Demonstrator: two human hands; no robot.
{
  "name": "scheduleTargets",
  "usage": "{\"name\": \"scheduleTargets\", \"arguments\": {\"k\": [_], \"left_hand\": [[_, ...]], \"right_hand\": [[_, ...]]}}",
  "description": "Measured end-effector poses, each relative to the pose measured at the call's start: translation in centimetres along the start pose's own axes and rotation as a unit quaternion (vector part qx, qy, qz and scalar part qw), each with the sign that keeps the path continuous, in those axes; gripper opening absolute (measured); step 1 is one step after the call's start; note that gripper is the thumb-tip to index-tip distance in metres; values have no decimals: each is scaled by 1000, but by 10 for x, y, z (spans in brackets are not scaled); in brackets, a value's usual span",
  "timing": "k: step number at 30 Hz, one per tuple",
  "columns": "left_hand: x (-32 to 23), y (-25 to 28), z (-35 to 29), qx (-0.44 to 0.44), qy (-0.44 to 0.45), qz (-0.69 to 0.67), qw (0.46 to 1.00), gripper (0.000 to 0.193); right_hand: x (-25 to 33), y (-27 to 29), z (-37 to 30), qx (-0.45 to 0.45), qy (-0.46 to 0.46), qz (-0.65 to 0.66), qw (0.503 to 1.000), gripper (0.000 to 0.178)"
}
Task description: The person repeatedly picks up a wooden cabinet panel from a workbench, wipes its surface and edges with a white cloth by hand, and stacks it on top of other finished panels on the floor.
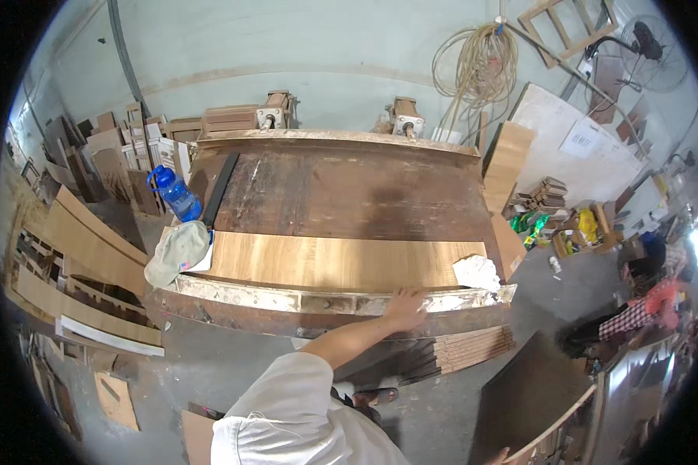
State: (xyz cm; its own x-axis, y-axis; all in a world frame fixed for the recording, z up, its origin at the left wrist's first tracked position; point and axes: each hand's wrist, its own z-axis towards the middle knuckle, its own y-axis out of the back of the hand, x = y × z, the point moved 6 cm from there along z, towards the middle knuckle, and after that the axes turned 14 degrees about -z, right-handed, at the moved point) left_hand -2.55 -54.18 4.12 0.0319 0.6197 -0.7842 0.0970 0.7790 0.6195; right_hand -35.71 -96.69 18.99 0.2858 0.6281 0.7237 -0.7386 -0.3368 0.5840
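Note:
My left hand [405, 309] rests on the near rail [240, 295] of a large brown work table [364, 194], its fingers laid over the rail and nothing held. Just beyond it lies a long light wood-grain board [326, 260] across the table. A crumpled white cloth or paper [477, 273] sits on that board's right end. A grey-green cap [177, 253] covers the left end. At the lower edge only the fingers of my right hand [501, 456] show, curled at the edge of a large dark panel [531, 395]; the rest is cut off.
A blue water bottle [175, 194] and a black strip [223, 191] lie at the table's left. Stacked brown slats [473, 351] lie beneath its right side. Wood boards [93, 225] lean at left. A person in checkered clothing [632, 318] is at far right, near a filled box [584, 231].

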Motion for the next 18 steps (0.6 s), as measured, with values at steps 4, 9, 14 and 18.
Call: {"name": "scheduleTargets", "arguments": {"k": [4,9,14,18], "left_hand": [[-7,24,-33,-60,-42,-231,970,44],[-52,84,-37,83,52,-406,909,64],[-28,167,-14,60,109,-785,607,92],[26,342,-48,-127,-64,-852,504,83]], "right_hand": [[82,59,-11,-117,205,-92,967,42],[201,79,-57,-134,47,146,979,50],[186,37,-29,-178,-32,138,974,71],[241,-70,-15,46,-22,214,975,76]]}}
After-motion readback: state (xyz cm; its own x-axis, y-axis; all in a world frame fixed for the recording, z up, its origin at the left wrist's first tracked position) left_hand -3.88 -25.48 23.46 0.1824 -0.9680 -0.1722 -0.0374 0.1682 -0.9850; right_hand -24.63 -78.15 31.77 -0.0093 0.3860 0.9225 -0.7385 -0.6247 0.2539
